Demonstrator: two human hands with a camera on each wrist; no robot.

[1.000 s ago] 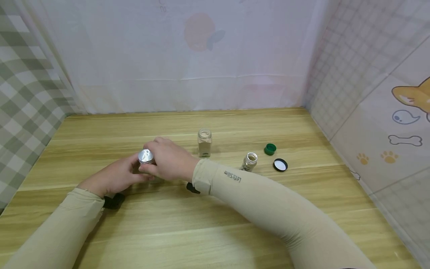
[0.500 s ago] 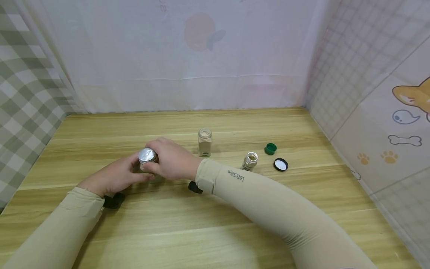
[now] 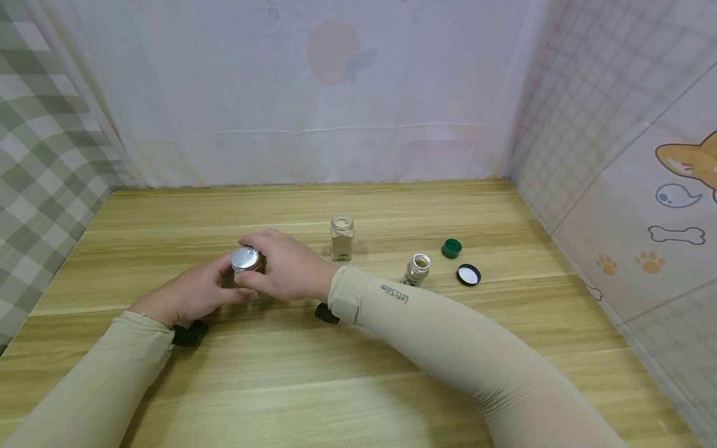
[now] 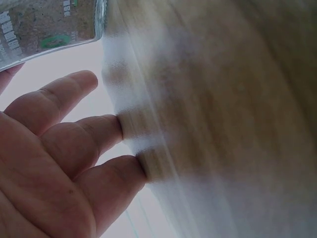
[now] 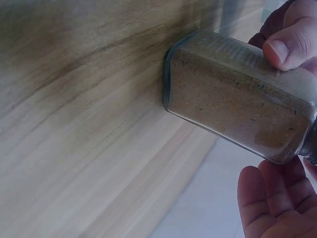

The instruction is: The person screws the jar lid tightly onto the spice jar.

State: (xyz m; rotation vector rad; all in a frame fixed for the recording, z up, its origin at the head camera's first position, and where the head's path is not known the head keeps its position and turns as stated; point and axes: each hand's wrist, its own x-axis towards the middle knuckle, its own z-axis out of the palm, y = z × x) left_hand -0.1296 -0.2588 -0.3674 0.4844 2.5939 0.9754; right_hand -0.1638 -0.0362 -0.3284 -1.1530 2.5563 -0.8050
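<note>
A left hand (image 3: pixel 193 290) grips a jar (image 5: pixel 233 99) while the right hand (image 3: pixel 288 265) apparently pinches its silver top (image 3: pixel 245 257); a green cap (image 3: pixel 451 249) lies well apart.

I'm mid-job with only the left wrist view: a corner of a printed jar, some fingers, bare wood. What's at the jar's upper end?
Observer: The jar has a shiny silver top; the head view shows it clearly.
Operator: Good to know. And where is the right hand?
Observer: The right hand is curled round the jar's upper end, right by that top.
Operator: Anything loose lying off to the right?
Observer: Yes, a green cap and a black-rimmed lid lie close together on the tabletop.
</note>
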